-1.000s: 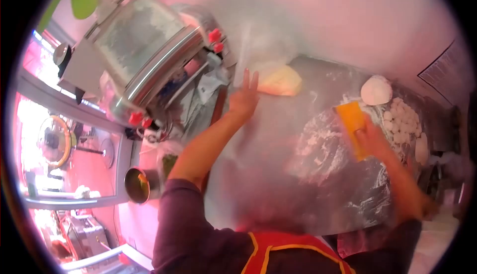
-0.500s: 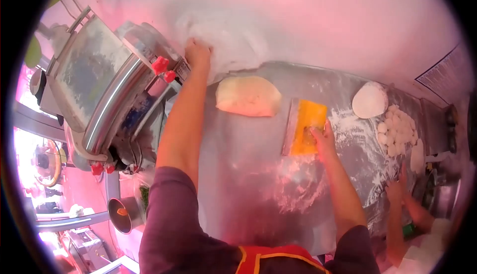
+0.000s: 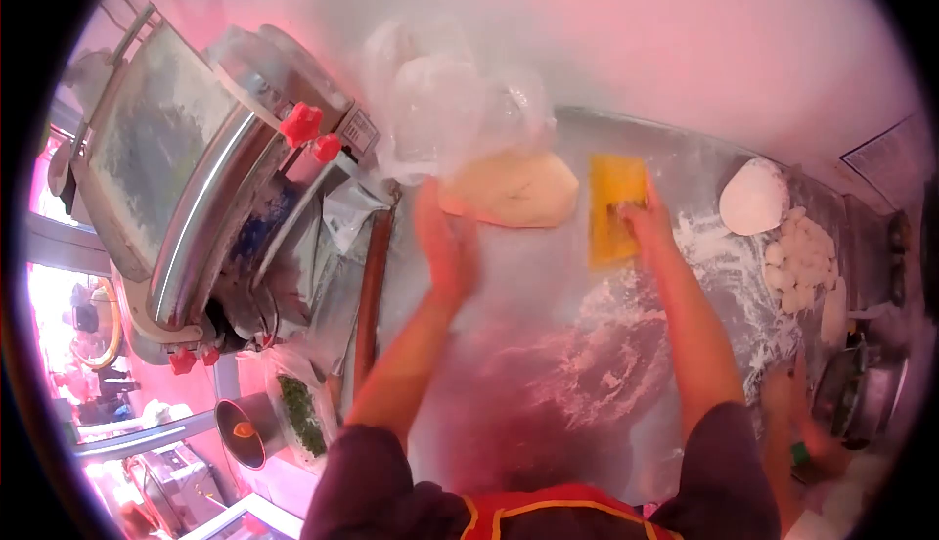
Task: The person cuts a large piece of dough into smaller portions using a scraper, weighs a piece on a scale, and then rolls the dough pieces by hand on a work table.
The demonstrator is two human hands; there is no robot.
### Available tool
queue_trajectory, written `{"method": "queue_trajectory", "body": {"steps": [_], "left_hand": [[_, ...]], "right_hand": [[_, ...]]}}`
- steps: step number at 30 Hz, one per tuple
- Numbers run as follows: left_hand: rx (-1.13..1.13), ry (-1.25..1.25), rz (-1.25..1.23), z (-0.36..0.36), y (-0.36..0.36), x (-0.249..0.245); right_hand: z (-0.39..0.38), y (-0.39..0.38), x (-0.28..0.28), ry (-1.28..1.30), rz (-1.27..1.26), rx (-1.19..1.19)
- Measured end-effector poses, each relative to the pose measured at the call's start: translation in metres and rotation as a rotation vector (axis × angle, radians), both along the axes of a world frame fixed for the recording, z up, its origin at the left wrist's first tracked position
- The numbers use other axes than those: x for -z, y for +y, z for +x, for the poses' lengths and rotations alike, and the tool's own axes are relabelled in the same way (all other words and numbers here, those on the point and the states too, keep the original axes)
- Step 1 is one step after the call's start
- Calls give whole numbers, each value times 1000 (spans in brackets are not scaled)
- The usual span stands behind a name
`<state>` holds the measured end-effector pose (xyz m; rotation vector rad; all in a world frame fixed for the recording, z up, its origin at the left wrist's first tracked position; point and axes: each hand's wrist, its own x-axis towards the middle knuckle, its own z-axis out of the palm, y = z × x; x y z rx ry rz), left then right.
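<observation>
Back from the plastic bag behind the dough slab, the left hand hangs blurred just before that dough, its grip unreadable, while the right hand clamps the yellow scraper just right of it.

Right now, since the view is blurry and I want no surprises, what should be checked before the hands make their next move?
1. Right hand holds yellow scraper: ok.
2. Left hand empty: cannot tell, blurred beside the dough lump.
3. Plastic bag clear of the lump: not ok, it touches it.
4. Flour on the table: ok, scattered near the person.
5. Co-worker's hand apart from the scraper: ok, at the right edge.
</observation>
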<state>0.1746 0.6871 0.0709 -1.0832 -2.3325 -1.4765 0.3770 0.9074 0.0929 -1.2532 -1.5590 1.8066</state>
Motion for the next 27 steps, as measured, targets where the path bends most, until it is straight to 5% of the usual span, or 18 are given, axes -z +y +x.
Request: {"method": "queue_trajectory", "body": {"steps": [9, 15, 18, 21, 24, 27], "left_hand": [[23, -300, -222, -6, 6, 32], [40, -347, -150, -4, 5, 25], [11, -407, 40, -4, 7, 29], [145, -793, 288, -9, 3, 40], [257, -1154, 552, -26, -16, 36], [353, -1284, 542, -13, -52, 3]], "right_hand": [[-75, 52, -4, -9, 3, -297], [-134, 34, 25, -40, -117, -712], [-137, -12, 21, 42, -3, -642], [-126, -42, 48, 103, 307, -571], [-89, -105, 3, -19, 613, -481], [-55, -142, -67, -283, 409, -712]]}}
